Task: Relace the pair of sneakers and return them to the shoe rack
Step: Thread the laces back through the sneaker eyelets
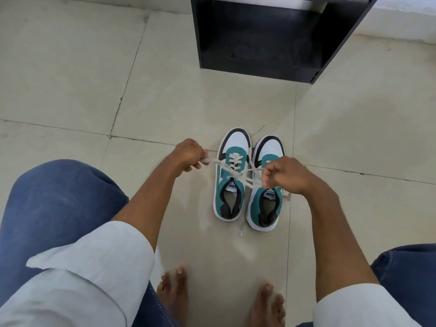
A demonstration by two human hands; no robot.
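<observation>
Two teal, white and black sneakers stand side by side on the floor, toes pointing away from me. The left sneaker [230, 185] has its cream lace [238, 172] threaded through the eyelets, and the two ends cross above the tongue. My left hand [188, 154] is shut on one lace end, pulled out to the left. My right hand [283, 173] is shut on the other end and hangs over the right sneaker [265, 206], hiding its lacing. A loose lace end [241, 228] trails on the floor between the heels.
A black shoe rack [259, 43] stands on the tiled floor [94, 90] just beyond the sneakers, its open shelf facing me. My bare feet [174, 296] and blue-jeaned knees are at the bottom of the view.
</observation>
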